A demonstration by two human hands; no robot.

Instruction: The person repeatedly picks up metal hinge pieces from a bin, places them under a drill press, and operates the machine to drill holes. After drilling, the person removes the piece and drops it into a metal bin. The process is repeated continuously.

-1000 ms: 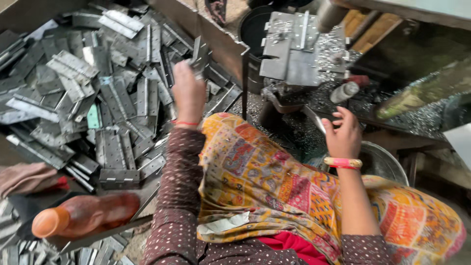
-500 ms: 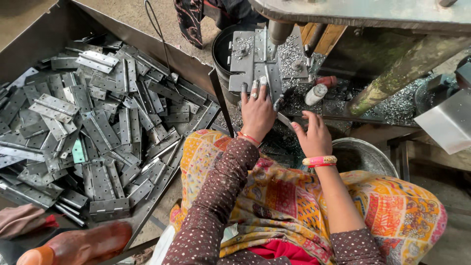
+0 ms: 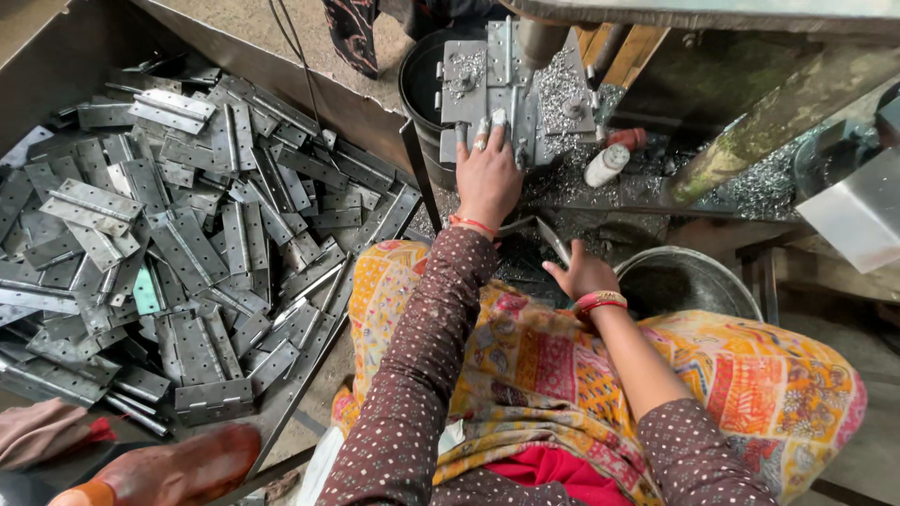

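The left hand (image 3: 487,173) lies flat against a grey hinge (image 3: 487,89) set on the machine's bed, fingers stretched up along the plate and pressing on it rather than closed around it. The hinge sits right under the machine's round shaft (image 3: 539,42), with bright metal shavings (image 3: 562,89) scattered just beside it and a small white bottle (image 3: 605,164) lying a little to the right. The right hand (image 3: 581,274) is lower, close to the lap, closed on a thin metal rod (image 3: 553,239) that pokes up from its fingers; how tight the grasp is I cannot tell. Just to the right of that hand stands a round steel bowl (image 3: 694,276). On the left, a big tray (image 3: 281,412) is heaped with loose hinges (image 3: 187,253), well apart from both hands. A patterned yellow cloth (image 3: 562,365) covers the lap, and a brown bottle (image 3: 178,473) lies at the bottom left corner.
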